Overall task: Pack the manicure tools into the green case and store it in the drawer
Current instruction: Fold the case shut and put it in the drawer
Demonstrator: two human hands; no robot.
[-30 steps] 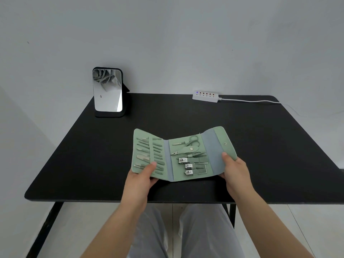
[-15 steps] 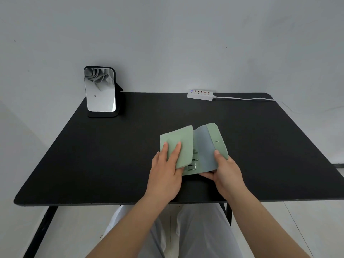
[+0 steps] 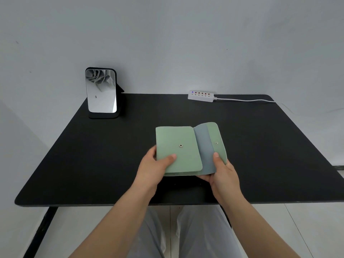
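We pinch the green case (image 3: 178, 149) with left hand (image 3: 154, 164) and right hand (image 3: 221, 170) — its flap (image 3: 216, 140) unsnapped, so tools may slide out if we tilt it.

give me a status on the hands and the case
Left hand grips folded case, thumb on top. Right hand pinches snap flap, not yet closed. Nothing in the way.

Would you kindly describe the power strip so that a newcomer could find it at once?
Look along the far edge of the black table, right of centre. The power strip lies flat there, against the wall. Unlike the upright mirror at far left, it is white, with a cord trailing right.
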